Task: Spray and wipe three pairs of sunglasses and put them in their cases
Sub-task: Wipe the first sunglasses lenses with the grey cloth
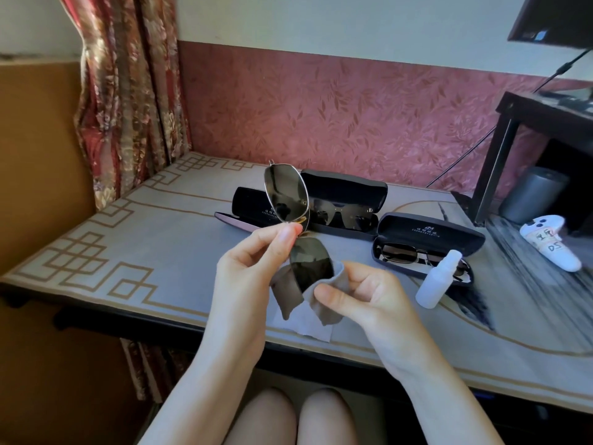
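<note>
The third pair seems mid-wipe: the left hand (253,268) pinches the sunglasses (285,197) at the bridge, above the tabletop (179,239) near its front edge, and the right hand (362,300) pinches a cloth (288,293) round the lower lens. Next likely comes the empty case (247,203) just behind, the way open; the spray bottle (438,279) stands off right.

Table (96,245) with grey, gold-bordered cover fills the centre. Pink leaf-pattern wall (353,107) at 12 o'clock, white above. Floral curtain (128,91) at 10 o'clock. Dark stand (500,149) at 2 o'clock.
</note>
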`<state>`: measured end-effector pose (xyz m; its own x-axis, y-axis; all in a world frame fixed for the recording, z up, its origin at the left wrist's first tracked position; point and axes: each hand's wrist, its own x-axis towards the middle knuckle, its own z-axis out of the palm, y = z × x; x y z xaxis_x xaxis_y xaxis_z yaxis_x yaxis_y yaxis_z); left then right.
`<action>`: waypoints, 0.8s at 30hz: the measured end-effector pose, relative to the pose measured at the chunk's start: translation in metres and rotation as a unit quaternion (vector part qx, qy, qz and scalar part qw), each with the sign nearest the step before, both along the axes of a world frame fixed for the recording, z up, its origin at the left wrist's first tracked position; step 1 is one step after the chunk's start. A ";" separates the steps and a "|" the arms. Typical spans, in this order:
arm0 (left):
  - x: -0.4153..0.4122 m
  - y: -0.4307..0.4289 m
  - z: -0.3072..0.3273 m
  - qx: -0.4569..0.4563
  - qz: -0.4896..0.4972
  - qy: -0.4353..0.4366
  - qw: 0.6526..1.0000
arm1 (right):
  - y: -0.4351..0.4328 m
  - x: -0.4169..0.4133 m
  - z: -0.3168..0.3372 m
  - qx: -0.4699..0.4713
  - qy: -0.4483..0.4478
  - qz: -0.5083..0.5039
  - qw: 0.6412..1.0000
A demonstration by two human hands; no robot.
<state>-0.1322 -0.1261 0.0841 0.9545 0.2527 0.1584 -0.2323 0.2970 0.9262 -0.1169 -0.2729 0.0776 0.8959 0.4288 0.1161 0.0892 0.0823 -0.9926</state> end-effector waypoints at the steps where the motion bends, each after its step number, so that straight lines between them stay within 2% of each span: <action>1: 0.000 0.000 0.000 0.000 -0.001 0.005 1.000 | 0.000 0.000 -0.001 -0.006 0.001 0.002 1.000; 10: -0.007 -0.005 0.006 0.029 -0.020 0.026 0.999 | 0.008 0.001 0.007 0.002 0.003 -0.025 1.000; 17: -0.007 -0.003 0.005 0.034 -0.035 0.026 0.998 | 0.019 0.002 0.016 0.078 0.020 -0.037 0.996; 24: -0.006 0.005 0.001 0.032 -0.029 0.028 0.999 | 0.014 -0.001 0.014 -0.003 -0.005 -0.002 1.000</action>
